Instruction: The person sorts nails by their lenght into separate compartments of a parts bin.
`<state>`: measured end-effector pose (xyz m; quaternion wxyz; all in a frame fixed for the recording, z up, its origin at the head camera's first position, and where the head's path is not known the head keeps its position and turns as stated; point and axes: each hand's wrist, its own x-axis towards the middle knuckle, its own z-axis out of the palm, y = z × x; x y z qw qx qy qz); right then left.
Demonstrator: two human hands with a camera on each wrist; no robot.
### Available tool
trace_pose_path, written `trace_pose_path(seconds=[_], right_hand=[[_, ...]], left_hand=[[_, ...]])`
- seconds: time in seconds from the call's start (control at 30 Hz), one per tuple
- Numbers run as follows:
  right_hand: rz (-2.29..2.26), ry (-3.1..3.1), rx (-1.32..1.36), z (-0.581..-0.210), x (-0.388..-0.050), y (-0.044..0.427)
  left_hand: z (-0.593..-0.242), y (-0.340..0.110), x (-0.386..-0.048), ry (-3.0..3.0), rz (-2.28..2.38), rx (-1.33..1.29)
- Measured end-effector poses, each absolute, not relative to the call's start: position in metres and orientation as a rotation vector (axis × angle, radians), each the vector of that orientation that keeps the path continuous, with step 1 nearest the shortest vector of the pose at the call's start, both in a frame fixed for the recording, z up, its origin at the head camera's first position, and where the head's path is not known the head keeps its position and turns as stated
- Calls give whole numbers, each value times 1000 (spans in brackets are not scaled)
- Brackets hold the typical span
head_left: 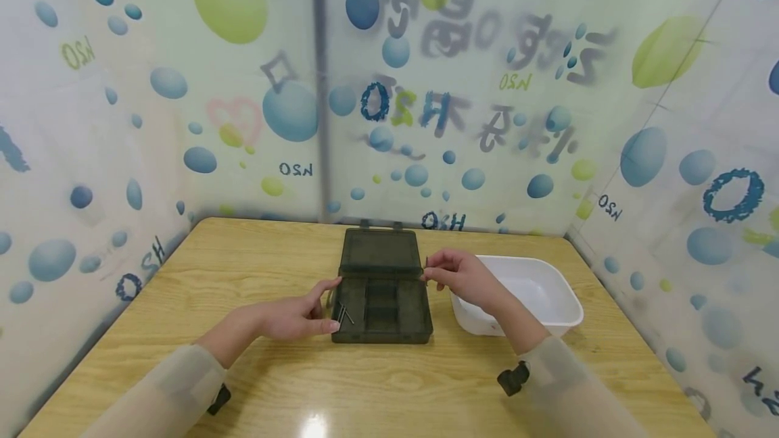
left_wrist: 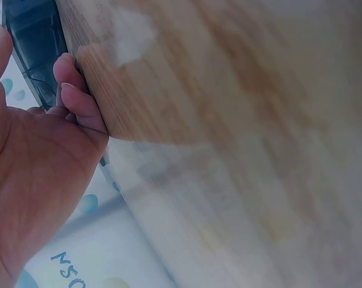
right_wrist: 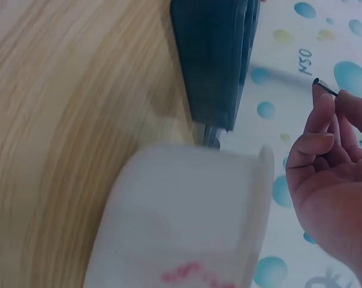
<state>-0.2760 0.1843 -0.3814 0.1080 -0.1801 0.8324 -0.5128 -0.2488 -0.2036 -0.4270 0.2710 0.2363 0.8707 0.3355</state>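
Observation:
A dark translucent plastic storage box (head_left: 415, 313) lies on the table with its lid (head_left: 380, 247) raised at the back. Several thin metal pins (head_left: 343, 315) lie in its left compartment. My left hand (head_left: 292, 318) holds the box's left side, thumb at the front corner and index finger farther back. In the left wrist view other fingers bend beside the box. Above the box's right edge, my right hand (head_left: 461, 277) pinches a small metal pin (right_wrist: 326, 87) between thumb and fingertips. One end of it looks dark; whether it is a screw I cannot tell.
Right of the box stands a white plastic tub (head_left: 550, 296), partly behind my right forearm. Light wood table (head_left: 389, 384) spreads around both. Patterned curtains (head_left: 462, 181) hang along the back and both sides.

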Motion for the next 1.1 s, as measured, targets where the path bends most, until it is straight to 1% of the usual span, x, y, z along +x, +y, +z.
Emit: trace_pose_path(seconds=[0.6, 1.1], right_hand=[[-1464, 2390, -595, -406, -277, 113], [-1392, 2353, -555, -420, -271, 78]], left_hand=[[-429, -204, -250, 2352, 900, 634], [-426, -203, -250, 2349, 903, 631]])
